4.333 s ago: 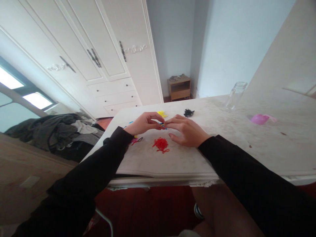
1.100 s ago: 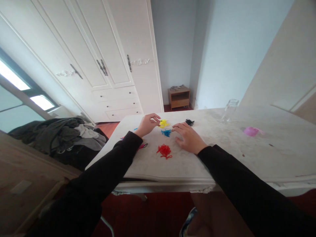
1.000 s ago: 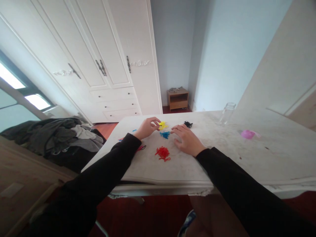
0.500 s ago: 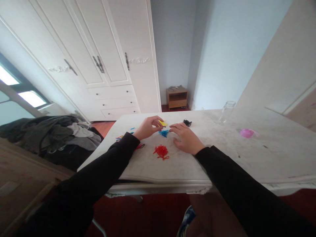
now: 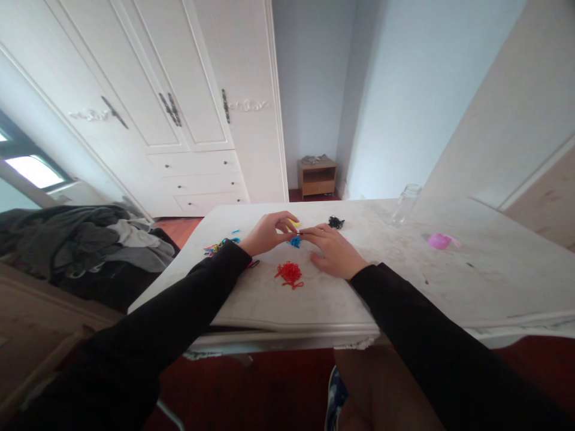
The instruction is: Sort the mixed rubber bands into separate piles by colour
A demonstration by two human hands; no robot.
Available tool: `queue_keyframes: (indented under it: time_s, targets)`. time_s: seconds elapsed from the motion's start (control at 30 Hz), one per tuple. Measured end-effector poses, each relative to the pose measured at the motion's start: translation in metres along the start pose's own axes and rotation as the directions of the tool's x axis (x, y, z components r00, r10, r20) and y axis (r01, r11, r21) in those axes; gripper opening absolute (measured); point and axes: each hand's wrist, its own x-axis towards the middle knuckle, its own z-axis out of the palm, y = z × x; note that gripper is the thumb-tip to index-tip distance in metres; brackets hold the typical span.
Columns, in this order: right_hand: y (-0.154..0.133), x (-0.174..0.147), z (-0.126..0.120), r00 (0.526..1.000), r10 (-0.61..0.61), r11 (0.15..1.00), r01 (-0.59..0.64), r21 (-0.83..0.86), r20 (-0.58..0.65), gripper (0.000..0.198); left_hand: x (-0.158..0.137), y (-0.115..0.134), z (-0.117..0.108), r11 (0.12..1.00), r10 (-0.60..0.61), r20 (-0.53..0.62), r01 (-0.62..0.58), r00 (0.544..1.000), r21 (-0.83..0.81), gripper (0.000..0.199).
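Note:
My left hand is pinched shut on a small dark rubber band above the white table. Palm down on the table, my right hand has its fingers apart, and the index fingertip reaches the band's other end. Just under the two sets of fingertips lies a small pile of blue bands. A yellow pile sits behind it, partly hidden by my left fingers. A red pile lies nearer me, and a black pile lies farther right.
Mixed loose bands lie by my left forearm. An empty glass jar and a pink object stand to the right. Clothes are heaped left of the table, before a white wardrobe.
My left hand has drawn back from the yellow pile toward the blue pile with the dark band. My right index finger has come up to meet it. The view has shifted slightly.

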Motion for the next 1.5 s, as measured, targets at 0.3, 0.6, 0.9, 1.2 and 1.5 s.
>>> queue_keyframes:
  time_s: [0.3,0.6,0.9,1.2,1.5]
  targets:
    - [0.077,-0.023,-0.012,0.826,0.448,0.89,-0.448,0.082,-0.342,0.026,0.0,-0.005,-0.006,0.999,-0.043,-0.121,0.044,0.992,0.007,0.024]
    - [0.084,-0.023,-0.006,0.815,0.505,0.862,-0.465,0.201,-0.283,0.026,0.001,-0.008,-0.006,0.997,-0.081,-0.135,0.081,0.988,-0.005,0.022]
    - [0.087,-0.024,-0.013,0.784,0.527,0.849,-0.471,0.239,-0.327,0.019,0.002,-0.011,-0.007,0.995,-0.1,-0.137,0.098,0.986,-0.02,0.022]
    - [0.085,-0.023,-0.014,0.787,0.531,0.846,-0.474,0.243,-0.313,0.016,0.001,-0.01,-0.01,0.992,-0.122,-0.152,0.122,0.981,-0.012,0.023]
    - [0.084,-0.023,-0.015,0.8,0.52,0.854,-0.478,0.204,-0.3,0.015,0.0,-0.012,-0.009,0.992,-0.125,-0.128,0.122,0.984,-0.03,0.024]
